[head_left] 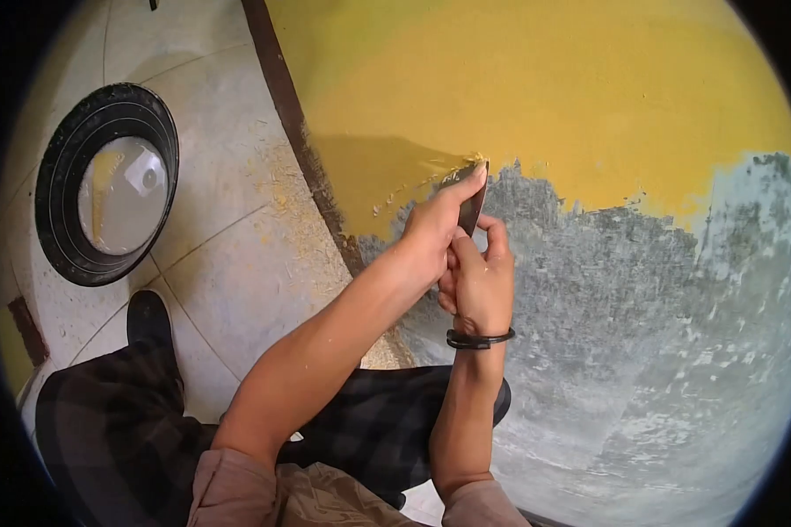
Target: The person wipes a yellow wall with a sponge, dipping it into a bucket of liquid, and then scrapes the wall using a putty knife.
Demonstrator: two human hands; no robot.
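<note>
A dark flat scraper presses up against the yellow painted wall, its tip at the lower edge of the paint. My left hand grips the scraper, with the thumb or a finger stretched along the blade toward the tip. Just below, my right hand has its fingers curled around the lower end, which they mostly hide. Thin yellow shavings cling around the tip. Bare grey wall spreads below the ragged paint edge. A black bracelet circles my right wrist.
A black bucket holding cloudy liquid stands on the tiled floor at left. Yellow flakes litter the floor along the brown skirting strip. My dark shoe rests near the bucket.
</note>
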